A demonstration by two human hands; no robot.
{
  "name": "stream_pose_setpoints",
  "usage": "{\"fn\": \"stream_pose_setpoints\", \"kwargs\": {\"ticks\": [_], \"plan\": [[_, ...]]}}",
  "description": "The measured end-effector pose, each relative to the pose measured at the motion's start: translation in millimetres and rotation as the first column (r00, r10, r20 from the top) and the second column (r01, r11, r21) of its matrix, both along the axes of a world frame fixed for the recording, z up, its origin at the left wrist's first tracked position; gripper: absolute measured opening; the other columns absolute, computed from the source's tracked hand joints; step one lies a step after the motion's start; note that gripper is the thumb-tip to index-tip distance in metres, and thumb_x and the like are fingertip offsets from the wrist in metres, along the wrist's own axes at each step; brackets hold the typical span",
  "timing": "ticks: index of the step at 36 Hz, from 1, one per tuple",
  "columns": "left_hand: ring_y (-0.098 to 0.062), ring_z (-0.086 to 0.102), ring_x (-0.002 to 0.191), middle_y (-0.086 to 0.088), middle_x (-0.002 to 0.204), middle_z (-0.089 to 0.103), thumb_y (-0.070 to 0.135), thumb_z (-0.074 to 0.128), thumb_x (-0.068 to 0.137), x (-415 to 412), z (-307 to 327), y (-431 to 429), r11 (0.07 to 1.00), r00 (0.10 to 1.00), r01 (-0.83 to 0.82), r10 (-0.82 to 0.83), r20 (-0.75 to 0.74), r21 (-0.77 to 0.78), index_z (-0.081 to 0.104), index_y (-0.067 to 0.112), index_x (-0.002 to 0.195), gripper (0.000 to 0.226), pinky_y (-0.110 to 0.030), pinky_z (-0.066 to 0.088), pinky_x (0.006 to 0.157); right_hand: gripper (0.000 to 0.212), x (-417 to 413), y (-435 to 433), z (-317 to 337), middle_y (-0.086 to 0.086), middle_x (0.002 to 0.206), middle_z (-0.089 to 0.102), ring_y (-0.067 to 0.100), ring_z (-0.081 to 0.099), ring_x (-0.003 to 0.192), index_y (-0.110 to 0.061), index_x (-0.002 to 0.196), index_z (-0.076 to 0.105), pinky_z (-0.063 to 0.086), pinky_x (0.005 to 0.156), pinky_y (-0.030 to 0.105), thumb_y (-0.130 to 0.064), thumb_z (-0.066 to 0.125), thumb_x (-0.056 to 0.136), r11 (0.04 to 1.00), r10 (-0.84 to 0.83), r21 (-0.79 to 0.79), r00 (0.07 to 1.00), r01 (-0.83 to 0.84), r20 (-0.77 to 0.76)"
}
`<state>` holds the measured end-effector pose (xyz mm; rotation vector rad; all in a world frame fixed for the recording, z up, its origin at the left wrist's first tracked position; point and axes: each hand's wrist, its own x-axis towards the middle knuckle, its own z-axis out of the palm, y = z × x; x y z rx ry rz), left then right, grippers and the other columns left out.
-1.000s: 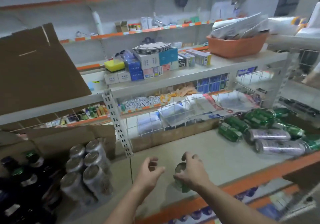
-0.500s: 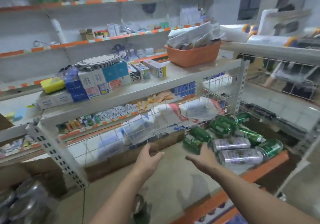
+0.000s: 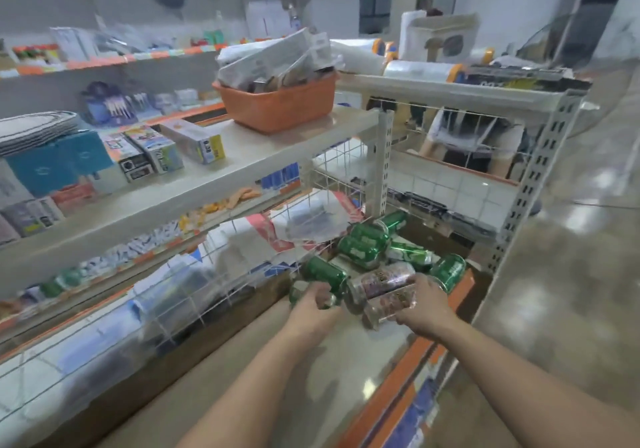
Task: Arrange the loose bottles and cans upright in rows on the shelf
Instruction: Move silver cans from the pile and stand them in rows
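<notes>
Evidently to stand them upright, the left hand (image 3: 317, 305) curls its fingers (image 3: 326, 296) round a green can (image 3: 296, 296); the right hand (image 3: 423, 304) clasps a silver can (image 3: 388, 305).

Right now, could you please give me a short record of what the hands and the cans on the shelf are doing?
Left hand: grips a green can lying on its side
Right hand: grips a silver can, also on its side
Pile of cans: green and silver, lying down at the far right end, none upright
Shelf: beige top, orange front edge
</notes>
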<state>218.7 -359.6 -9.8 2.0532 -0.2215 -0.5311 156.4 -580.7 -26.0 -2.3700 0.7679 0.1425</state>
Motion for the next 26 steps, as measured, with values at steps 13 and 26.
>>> {"fn": "stream_pose_setpoints", "kwargs": {"ticks": [13, 26], "plan": [[-0.009, 0.06, 0.098, 0.01, 0.13, 0.049, 0.013, 0.063, 0.096, 57, -43, -114, 0.971, 0.99, 0.089, -0.111, 0.088, 0.221, 0.048, 0.03, 0.137, 0.047, -0.018, 0.048, 0.07, 0.085, 41, -100, -37, 0.008, 0.148, 0.041, 0.032, 0.037, 0.136, -0.022, 0.15, 0.039, 0.039, 0.114, 0.045, -0.028, 0.081, 0.076, 0.845, 0.405, -0.269, 0.881, -0.463, -0.245], [-0.02, 0.06, 0.117, -0.001, 0.146, 0.052, 0.033, 0.078, 0.083, 89, -63, -149, 0.896, 0.984, 0.088, -0.147, 0.104, 0.435, 0.04, 0.039, 0.147, 0.074, -0.045, 0.047, 0.108, 0.07, 80, -138, -43, -0.01, 0.133, 0.061, 0.021, 0.039, 0.134, -0.032, 0.129, 0.056, 0.032, 0.114, 0.044, -0.046, 0.085, 0.068, 0.662, 0.661, -0.32, 0.729, -0.677, -0.175]]}}
